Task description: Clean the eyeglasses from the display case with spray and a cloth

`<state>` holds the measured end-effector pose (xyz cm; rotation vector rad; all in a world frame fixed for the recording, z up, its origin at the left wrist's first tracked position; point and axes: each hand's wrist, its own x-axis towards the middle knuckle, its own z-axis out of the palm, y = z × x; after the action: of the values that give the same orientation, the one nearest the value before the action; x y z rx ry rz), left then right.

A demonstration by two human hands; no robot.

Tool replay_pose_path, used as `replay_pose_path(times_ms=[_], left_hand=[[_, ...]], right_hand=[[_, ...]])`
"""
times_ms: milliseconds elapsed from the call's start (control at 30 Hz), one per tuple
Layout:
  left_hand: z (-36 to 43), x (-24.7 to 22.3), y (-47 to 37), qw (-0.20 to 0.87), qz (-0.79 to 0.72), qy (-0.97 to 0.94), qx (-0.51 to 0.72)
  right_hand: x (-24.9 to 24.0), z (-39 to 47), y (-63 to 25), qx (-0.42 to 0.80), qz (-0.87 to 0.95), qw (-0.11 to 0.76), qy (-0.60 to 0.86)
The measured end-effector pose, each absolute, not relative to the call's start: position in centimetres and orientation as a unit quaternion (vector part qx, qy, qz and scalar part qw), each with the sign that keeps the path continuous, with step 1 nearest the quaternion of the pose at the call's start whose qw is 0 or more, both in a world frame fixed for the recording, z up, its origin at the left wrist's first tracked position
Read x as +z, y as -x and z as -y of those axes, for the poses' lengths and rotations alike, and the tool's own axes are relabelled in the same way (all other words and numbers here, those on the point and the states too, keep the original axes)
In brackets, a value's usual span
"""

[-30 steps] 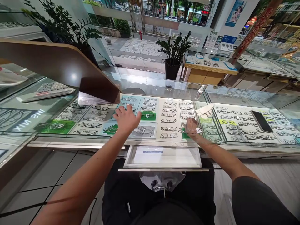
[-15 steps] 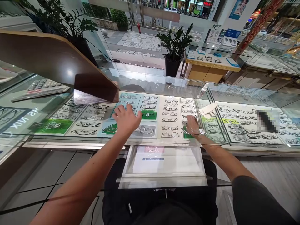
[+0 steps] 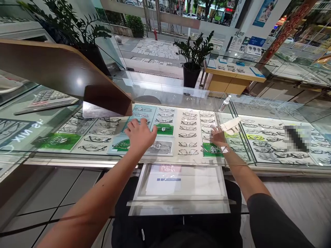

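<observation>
**Two hands on an eyewear counter, right one tucked up against the cloth**

So the easiest reference point is the drawer [image 3: 178, 198], pulled out toward the person's lap with papers [image 3: 183, 187] in it. Everything else here goes by that.

The left hand [image 3: 141, 136] is past the drawer's far left corner, palm down over the glass counter [image 3: 161, 100]. Its fingers are spread wide and it's got hold of nothing. Whether it's pressing on the glass or just above, honestly can't tell.

The right hand [image 3: 218, 137] is beyond the drawer's far right corner. Fingers are bent and fairly close together, right at the left end of a pale cloth [image 3: 231, 125]. Can't tell if they're pinching it or only next to it. The cloth itself lies crumpled beyond the drawer and off to its right. A pair of thin-rimmed glasses [image 3: 215, 150] shows by that wrist, just past the drawer's far right corner.

Farther beyond the drawer on the right there's a white spray bottle [image 3: 224, 104]. Straight beyond the drawer, rows of eyeglass frames [image 3: 187, 135] sit under the glass. Way off to the drawer's left is a calculator [image 3: 49, 100], partly behind a brown board [image 3: 59, 72].
</observation>
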<state>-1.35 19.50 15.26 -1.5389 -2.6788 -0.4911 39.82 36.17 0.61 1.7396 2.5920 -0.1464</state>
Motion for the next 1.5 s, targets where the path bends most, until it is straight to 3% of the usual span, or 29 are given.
replay_pose_path(times_ms=[433, 667, 867, 1100, 1233, 1333, 1500], left_hand=[[-19.6, 14.7, 1.7, 0.026, 0.853, 0.498, -0.151], [-19.7, 14.7, 1.7, 0.025, 0.853, 0.498, -0.155], [-19.7, 14.8, 1.7, 0.012, 0.852, 0.499, -0.158], [-19.8, 14.5, 2.1, 0.012, 0.846, 0.512, -0.149], [-19.8, 14.5, 2.0, 0.020, 0.847, 0.511, -0.146], [-19.7, 14.6, 1.9, 0.022, 0.845, 0.513, -0.149], [-19.7, 14.7, 1.8, 0.019, 0.844, 0.511, -0.162]], right_hand=[[0.0, -38.1, -38.7, -0.045, -0.851, -0.024, -0.523], [1.9, -36.7, -36.4, -0.044, -0.846, -0.106, -0.521], [4.1, -31.4, -31.4, -0.083, -0.869, -0.149, -0.465], [6.5, -20.3, -29.2, -0.210, -0.935, -0.073, -0.276], [10.7, -14.2, -29.1, -0.280, -0.945, -0.019, -0.166], [17.3, -12.6, -29.5, -0.330, -0.940, -0.001, -0.084], [29.4, -17.8, -31.3, -0.247, -0.951, -0.039, -0.182]])
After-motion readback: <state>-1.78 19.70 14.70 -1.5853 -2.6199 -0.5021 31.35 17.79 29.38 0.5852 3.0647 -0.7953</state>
